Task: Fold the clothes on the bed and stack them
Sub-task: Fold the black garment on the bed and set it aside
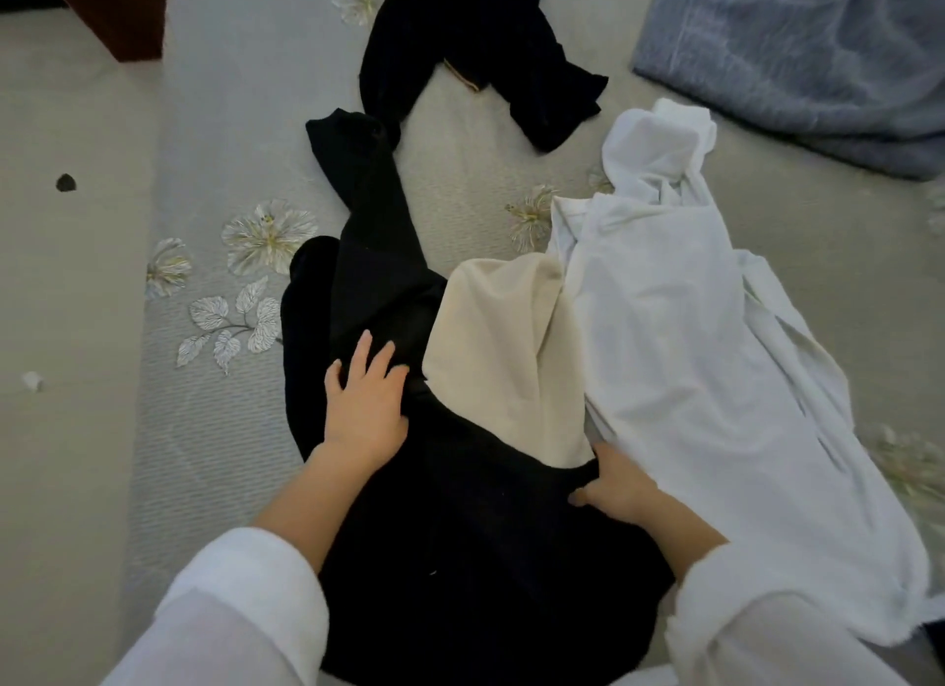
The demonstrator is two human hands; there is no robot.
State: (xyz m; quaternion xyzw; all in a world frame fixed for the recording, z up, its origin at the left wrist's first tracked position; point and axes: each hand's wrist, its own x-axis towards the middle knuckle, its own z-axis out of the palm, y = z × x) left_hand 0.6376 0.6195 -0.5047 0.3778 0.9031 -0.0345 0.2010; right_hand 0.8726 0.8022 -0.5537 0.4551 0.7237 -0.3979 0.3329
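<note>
At the near edge of the bed (230, 123), a black garment (460, 532) lies spread in front of the person, one long part trailing away up the mattress. The left hand (365, 409) rests flat on it, its fingers (381, 358) straight and spread, holding nothing. The right hand (621, 488) sits at the garment's right edge with the thumb on the black cloth. Its other fingers are hidden by the fabric, so whether they pinch the edge cannot be told.

A cream garment (501, 348) overlaps the black one's right side, and a white garment (690, 327) lies over the cream one. The likeliest trouble is that any fold or pull from the right drags these two along, bundling them into the black piece or rumpling them further. The trailing black part may also twist as it is drawn in, giving an uneven fold. Dark cloth hides its own seams and edges, so misaligned layers could go unnoticed. Another black garment (460, 46) and a blue-grey cloth (792, 46) lie farther up the bed, well apart.
</note>
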